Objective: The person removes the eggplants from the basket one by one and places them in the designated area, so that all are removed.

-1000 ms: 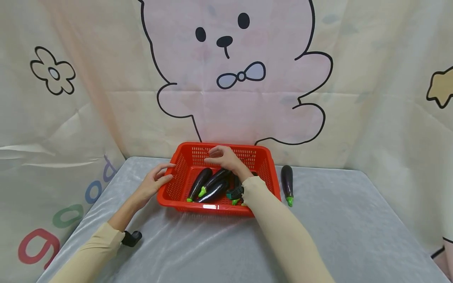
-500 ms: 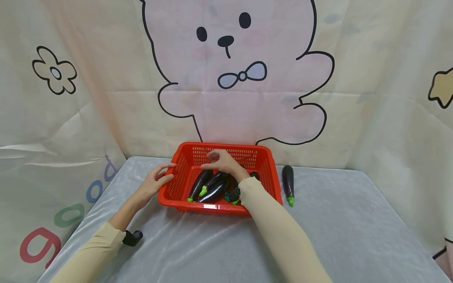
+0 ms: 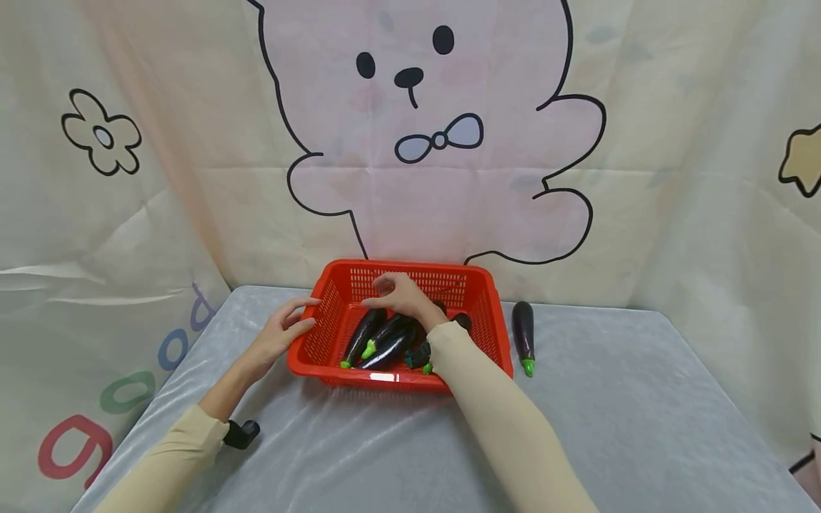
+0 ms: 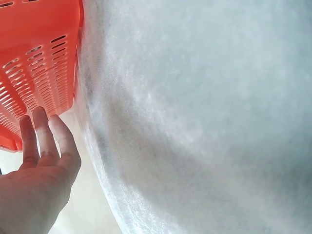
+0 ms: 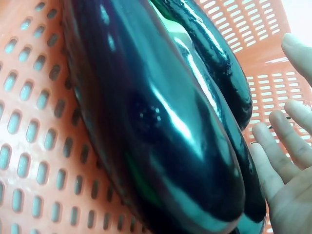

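Observation:
Several dark purple eggplants (image 3: 364,336) with green stem ends lie in a red perforated plastic basket (image 3: 410,382). My left hand (image 3: 282,333) touches the basket's left side; in the left wrist view its fingers (image 4: 46,136) reach up against the slotted wall, fairly straight. Over the basket, my right hand (image 3: 405,296) hovers above the eggplants with nothing in its grasp. Close up in the right wrist view, a glossy eggplant (image 5: 151,112) fills the middle, and the spread fingers (image 5: 273,151) are beside the pile. My right forearm hides part of the basket's contents.
One more eggplant (image 3: 523,335) lies on the grey cloth-covered table (image 3: 616,399), just right of the basket. A cream curtain (image 3: 212,214) with a cartoon bear hangs close behind the table. Dark wrist devices (image 3: 240,434) are worn on both arms.
My right hand has sunk a little lower and shifted slightly left over the eggplants, uncovering more of those at the basket's right. My left hand stays at the basket's side.

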The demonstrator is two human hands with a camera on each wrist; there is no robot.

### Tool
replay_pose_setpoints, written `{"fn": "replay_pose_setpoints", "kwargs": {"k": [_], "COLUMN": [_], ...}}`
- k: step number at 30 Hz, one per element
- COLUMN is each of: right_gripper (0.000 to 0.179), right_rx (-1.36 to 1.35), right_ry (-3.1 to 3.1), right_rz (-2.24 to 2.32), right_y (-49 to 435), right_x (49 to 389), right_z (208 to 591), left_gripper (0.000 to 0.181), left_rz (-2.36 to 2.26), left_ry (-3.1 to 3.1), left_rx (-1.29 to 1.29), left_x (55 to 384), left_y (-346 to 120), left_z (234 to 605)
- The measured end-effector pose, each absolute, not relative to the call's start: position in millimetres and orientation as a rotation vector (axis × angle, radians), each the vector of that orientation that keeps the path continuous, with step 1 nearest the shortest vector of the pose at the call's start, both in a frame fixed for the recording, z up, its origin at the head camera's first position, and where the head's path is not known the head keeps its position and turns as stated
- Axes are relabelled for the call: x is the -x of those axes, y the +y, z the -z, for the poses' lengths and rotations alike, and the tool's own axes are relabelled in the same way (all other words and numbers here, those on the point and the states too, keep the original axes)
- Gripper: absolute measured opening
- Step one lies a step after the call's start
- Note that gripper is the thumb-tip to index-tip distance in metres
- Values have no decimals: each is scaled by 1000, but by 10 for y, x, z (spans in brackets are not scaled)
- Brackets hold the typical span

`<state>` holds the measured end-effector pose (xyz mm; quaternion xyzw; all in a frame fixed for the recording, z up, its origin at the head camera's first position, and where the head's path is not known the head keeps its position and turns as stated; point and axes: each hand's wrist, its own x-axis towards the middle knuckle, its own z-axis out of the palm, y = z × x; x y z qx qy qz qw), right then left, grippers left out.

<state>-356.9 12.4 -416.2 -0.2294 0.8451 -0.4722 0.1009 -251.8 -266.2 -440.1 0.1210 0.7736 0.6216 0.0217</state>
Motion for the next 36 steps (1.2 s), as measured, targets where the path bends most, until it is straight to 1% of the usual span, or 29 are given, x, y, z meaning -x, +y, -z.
{"fn": "replay_pose_setpoints", "kwargs": {"k": [15,24,36], "right_gripper": [65,60,64], "right_rx": [662,652,671], "right_ry": [2519,2535,2562], "right_rz": [1258,1256,1126], "right_y": [114,131,153], "right_x": [3551,3567,3582], "right_z": [4167,4174,4179], "left_gripper": [46,46,47], "left_rz": [-1933,-1943,-1934], "left_ry": [2392,2381,2390], "left_rx": [-371,-395,-373], "left_x": [2516,2524,2523], "left_y": [-2665,-2673,-2672], "left_z": [4430,4440,4435]}}
